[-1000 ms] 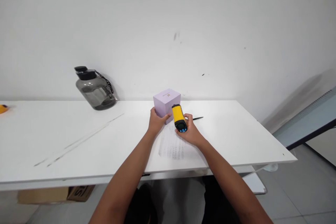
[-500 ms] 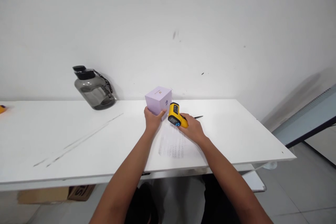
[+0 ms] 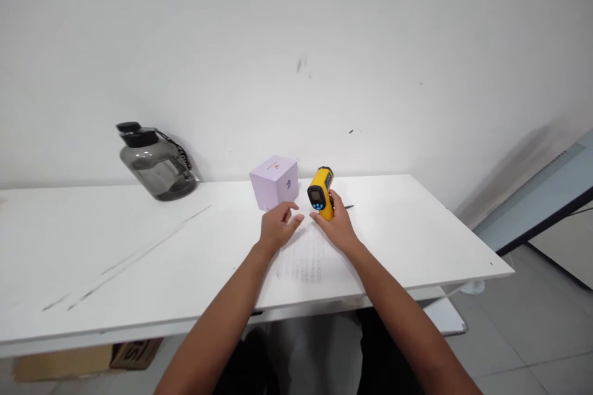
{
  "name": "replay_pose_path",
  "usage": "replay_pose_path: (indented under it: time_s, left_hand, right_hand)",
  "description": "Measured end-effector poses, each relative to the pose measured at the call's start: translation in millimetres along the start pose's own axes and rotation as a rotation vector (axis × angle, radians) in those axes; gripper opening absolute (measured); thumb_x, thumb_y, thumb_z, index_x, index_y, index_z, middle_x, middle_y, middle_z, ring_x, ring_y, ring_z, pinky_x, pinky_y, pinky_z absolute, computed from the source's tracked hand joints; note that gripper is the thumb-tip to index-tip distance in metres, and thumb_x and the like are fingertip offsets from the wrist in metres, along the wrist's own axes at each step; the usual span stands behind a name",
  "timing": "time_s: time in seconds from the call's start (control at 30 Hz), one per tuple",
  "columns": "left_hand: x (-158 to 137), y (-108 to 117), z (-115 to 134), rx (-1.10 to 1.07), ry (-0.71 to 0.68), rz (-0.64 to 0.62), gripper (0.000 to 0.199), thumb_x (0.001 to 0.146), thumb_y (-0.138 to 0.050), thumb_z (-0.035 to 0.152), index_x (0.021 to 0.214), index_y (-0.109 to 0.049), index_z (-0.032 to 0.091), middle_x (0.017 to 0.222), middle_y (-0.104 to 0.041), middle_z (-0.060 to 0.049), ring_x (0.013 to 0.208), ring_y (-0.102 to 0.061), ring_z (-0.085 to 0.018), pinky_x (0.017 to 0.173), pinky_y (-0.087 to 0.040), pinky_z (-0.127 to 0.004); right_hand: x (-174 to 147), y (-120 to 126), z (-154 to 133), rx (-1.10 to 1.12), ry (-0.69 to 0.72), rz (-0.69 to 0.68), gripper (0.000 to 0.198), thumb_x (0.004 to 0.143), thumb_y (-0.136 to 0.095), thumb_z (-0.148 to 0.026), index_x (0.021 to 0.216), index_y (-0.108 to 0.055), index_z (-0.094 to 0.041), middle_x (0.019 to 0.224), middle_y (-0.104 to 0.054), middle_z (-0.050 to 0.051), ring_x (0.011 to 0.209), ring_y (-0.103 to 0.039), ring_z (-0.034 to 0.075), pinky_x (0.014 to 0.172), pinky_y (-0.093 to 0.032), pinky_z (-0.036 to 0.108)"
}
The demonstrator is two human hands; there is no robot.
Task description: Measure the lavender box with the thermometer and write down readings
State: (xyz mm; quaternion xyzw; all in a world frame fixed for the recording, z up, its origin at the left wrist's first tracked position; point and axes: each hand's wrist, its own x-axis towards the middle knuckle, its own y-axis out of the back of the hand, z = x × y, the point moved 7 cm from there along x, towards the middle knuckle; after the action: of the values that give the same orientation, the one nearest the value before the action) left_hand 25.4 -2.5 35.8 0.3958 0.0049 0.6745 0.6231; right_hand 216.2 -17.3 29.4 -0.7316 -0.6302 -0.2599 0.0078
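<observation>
On the long white surface [image 3: 393,228], I see a pale purple, cube-like cardboard box [image 3: 273,184] standing near the white wall [image 3: 370,62].
My right hand [image 3: 339,222] is wrapped around the handle of a yellow and black, gun-shaped plastic device [image 3: 321,192], to the right of the box; my left hand [image 3: 277,225] is half spread, its thumb apart from the fingers, just in front of the box, and whether it touches, I cannot tell.

One yellow thermometer [image 3: 321,187], one lilac box [image 3: 273,183], one jug [image 3: 160,168]
</observation>
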Motion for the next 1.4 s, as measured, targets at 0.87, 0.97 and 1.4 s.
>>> replay_pose_path:
  time_s: [0.87,0.97,1.4]
  left_hand:
    - [-1.8,-22.9,-11.7,-0.056,0.084,-0.095,0.044,0.078,-0.064,0.063,0.092,-0.06,0.022,0.085,-0.066,-0.006,0.085,-0.064,-0.027,0.078,-0.051,-0.04]
    - [-1.7,-26.2,-11.0,-0.096,0.087,-0.111,0.041,0.078,-0.066,0.06,0.09,-0.059,0.022,0.083,-0.066,-0.004,0.077,-0.063,-0.023,0.07,-0.05,-0.037]
    - [-2.8,-26.8,-7.6,-0.124,0.169,-0.096,0.048,0.069,-0.079,0.055,0.096,-0.062,0.021,0.088,-0.068,-0.004,0.082,-0.063,-0.023,0.074,-0.05,-0.037]
  right_hand:
    - [15.3,10.9,32.3,-0.63,0.038,-0.13,0.055,0.087,-0.044,-0.005,0.139,-0.058,-0.017,0.15,-0.053,0.017,0.15,-0.032,0.035,0.119,-0.026,0.063]
    - [14.3,7.9,47.0,-0.8,-0.056,-0.214,0.055,0.087,-0.042,-0.001,0.136,-0.06,-0.018,0.156,-0.046,0.017,0.153,-0.027,0.036,0.119,-0.016,0.068]
    - [19.9,41.2,11.0,-0.454,-0.059,0.151,0.031,0.102,-0.028,-0.026,0.109,-0.058,-0.02,0.095,-0.068,0.01,0.089,-0.065,0.024,0.096,-0.048,0.048]
